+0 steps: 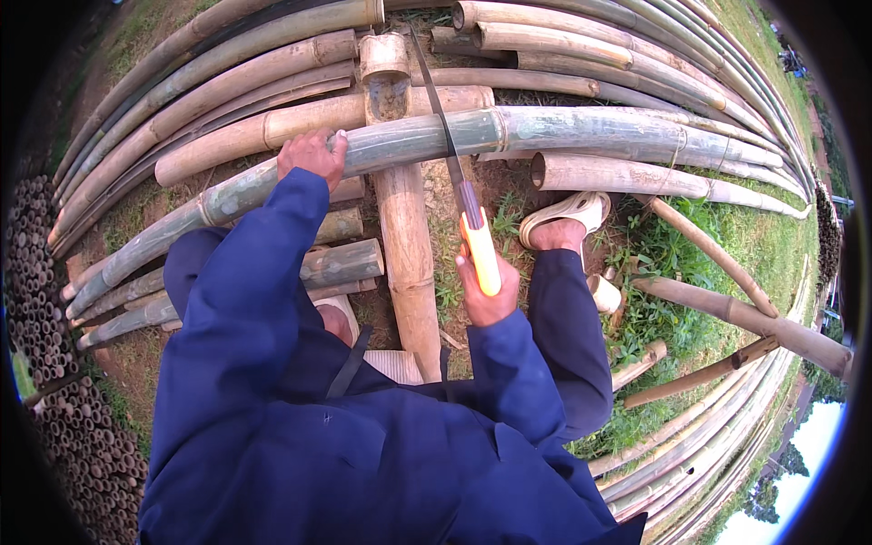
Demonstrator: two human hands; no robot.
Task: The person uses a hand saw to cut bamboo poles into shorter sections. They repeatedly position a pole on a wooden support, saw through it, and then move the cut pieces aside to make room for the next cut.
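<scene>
while the right hand (pixel 490 291) is wrapped round the handsaw (pixel 440 109) by its yellow handle (pixel 482 259), the left hand (pixel 312 156) curls over the green bamboo pole (pixel 391 145), which rests across a brown bamboo log (pixel 406 250). from afar, i'd pull straight, with long, light strokes.

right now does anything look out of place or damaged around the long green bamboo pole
Nothing looks clearly amiss where the yellow-handled metal saw crosses the long green bamboo pole under the left hand. Only a short, pale cylinder beside the dark-blue right trouser leg looks stray, being far shorter than that pole.
</scene>
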